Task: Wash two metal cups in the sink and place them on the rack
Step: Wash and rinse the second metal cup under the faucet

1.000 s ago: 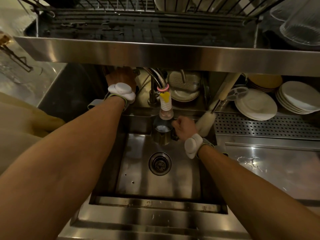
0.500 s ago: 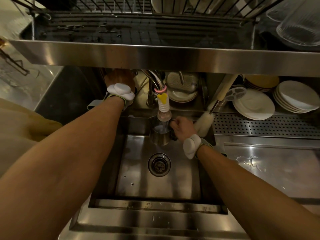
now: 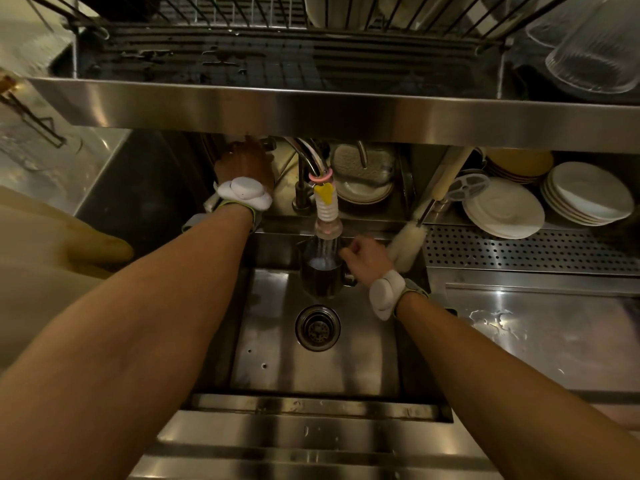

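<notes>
A metal cup (image 3: 320, 277) hangs upright over the steel sink (image 3: 277, 341), right under the faucet nozzle (image 3: 327, 216). Water runs from the nozzle into the cup. My right hand (image 3: 363, 259) grips the cup by its handle on the right side. My left hand (image 3: 244, 164) reaches far back under the shelf, to the left of the faucet's base; its fingers are hidden there, so what they touch is unclear. The dish rack (image 3: 277, 46) sits on top of the steel shelf above the sink. A second metal cup is not visible.
The drain (image 3: 317, 328) lies in the sink's middle. A fluffy bottle brush (image 3: 407, 247) leans at the sink's back right. Stacked white plates (image 3: 504, 207) stand on the perforated ledge. An upturned glass (image 3: 595, 50) rests on the rack at the top right. A wet counter (image 3: 519, 334) spreads to the right.
Water now flows from the nozzle into the cup. My left hand stays at the back by the faucet, and my right hand keeps the cup under the nozzle.
</notes>
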{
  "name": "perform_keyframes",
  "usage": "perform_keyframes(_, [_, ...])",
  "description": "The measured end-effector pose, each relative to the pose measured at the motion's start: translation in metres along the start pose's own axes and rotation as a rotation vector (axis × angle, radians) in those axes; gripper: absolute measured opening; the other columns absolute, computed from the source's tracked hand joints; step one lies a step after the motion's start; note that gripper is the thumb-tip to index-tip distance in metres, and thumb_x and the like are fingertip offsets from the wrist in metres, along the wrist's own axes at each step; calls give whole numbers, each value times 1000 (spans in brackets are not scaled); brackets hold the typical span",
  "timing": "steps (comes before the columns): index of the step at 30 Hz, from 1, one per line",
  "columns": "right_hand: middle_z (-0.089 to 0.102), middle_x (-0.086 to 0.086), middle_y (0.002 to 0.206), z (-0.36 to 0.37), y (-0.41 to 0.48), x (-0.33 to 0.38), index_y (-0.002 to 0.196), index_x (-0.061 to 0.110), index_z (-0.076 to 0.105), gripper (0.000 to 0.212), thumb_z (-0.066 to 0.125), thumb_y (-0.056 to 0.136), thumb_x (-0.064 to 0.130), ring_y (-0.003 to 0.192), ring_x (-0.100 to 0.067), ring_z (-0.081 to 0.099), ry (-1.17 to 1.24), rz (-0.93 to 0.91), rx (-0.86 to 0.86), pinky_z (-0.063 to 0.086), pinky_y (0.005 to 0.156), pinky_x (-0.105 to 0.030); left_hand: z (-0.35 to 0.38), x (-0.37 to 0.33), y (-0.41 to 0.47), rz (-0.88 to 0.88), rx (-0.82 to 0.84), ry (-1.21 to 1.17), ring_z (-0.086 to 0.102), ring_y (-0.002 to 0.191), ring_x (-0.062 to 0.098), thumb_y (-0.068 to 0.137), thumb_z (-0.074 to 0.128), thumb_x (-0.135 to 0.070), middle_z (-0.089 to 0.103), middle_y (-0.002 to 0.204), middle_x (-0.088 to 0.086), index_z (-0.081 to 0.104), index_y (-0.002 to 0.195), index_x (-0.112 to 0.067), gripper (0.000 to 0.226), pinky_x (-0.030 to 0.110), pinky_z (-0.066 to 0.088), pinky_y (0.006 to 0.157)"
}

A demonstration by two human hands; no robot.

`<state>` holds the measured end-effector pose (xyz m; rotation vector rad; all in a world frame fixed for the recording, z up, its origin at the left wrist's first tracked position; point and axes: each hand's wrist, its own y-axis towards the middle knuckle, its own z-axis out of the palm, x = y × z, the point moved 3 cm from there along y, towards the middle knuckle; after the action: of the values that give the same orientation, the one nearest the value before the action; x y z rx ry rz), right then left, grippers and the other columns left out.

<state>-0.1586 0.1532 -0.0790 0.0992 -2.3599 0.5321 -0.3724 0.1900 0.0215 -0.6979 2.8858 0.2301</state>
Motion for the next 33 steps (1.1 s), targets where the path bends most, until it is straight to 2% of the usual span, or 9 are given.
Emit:
perform_keyframes(4, [55, -1, 76, -3, -6, -2, 74, 17, 51, 18, 61, 85, 26, 81, -20, 54, -11, 30, 4, 38, 70, -28, 6, 4, -34, 51, 54, -121, 54, 119, 37, 97, 45, -29, 49, 139, 19, 18, 150, -11, 62, 43, 45, 92])
perform_keyframes(8, [60, -10, 93, 0, -12, 1, 97, 8, 56, 19, 60, 87, 24, 92, -27, 57, 18, 19, -21, 38, 73, -28, 24, 16, -72, 59, 25, -244, 60, 107, 39, 96, 43, -30, 62, 120, 18, 51, 127, -11, 38, 43, 50, 83])
perform_keyframes(12, [59, -10, 96, 5, -22, -7, 99, 12, 48, 16, 56, 90, 23, 84, -21, 55, 58, 24, 18, 40, 72, -29, 57, 32, -105, -19, 285, -292, 61, 107, 40, 94, 48, -32, 67, 114, 17, 66, 109, -17, 28, 43, 50, 87])
perform_keyframes(14, [61, -12, 104, -1, -21, -15, 112, 11, 51, 23, 54, 92, 23, 89, -22, 57, 58, 50, 3, 41, 75, -28, 70, 41, -118, -93, 369, -342, 61, 109, 38, 92, 51, -31, 69, 113, 15, 69, 105, -19, 25, 39, 49, 89])
perform_keyframes(16, [63, -13, 116, 0, -20, -16, 129, 10, 51, 38, 52, 92, 20, 104, -28, 60, 35, 20, -4, 46, 87, -30, 79, 48, -127, -134, 417, -375, 62, 108, 36, 91, 54, -30, 70, 111, 13, 71, 102, -20, 23, 36, 48, 90])
perform_keyframes(18, [60, -15, 129, 9, -22, -10, 137, 11, 48, 45, 50, 92, 16, 116, -34, 57, 1, -59, 36, 43, 102, -38, 85, 53, -133, -149, 457, -396, 63, 107, 34, 90, 54, -30, 71, 109, 13, 71, 101, -21, 22, 35, 49, 91])
perform_keyframes(23, [63, -14, 124, 10, -23, -15, 134, 17, 52, 44, 49, 91, 16, 115, -35, 56, 21, -53, 37, 44, 101, -46, 89, 55, -137, -151, 504, -440, 63, 107, 30, 89, 57, -31, 71, 108, 10, 71, 101, -21, 21, 31, 47, 89])
perform_keyframes(28, [57, -14, 131, 19, -27, -7, 137, 16, 41, 47, 50, 92, 21, 122, -35, 49, -16, -52, 61, 40, 105, -43, 91, 53, -142, -140, 540, -450, 63, 106, 29, 88, 59, -31, 71, 107, 11, 71, 101, -19, 22, 29, 46, 88])
perform_keyframes(33, [64, -19, 118, 10, -17, -9, 129, 13, 53, 41, 47, 89, 20, 110, -39, 58, -16, 7, 24, 47, 96, -49, 92, 52, -142, -135, 543, -434, 64, 105, 27, 88, 59, -29, 72, 106, 11, 72, 101, -15, 22, 26, 46, 84])
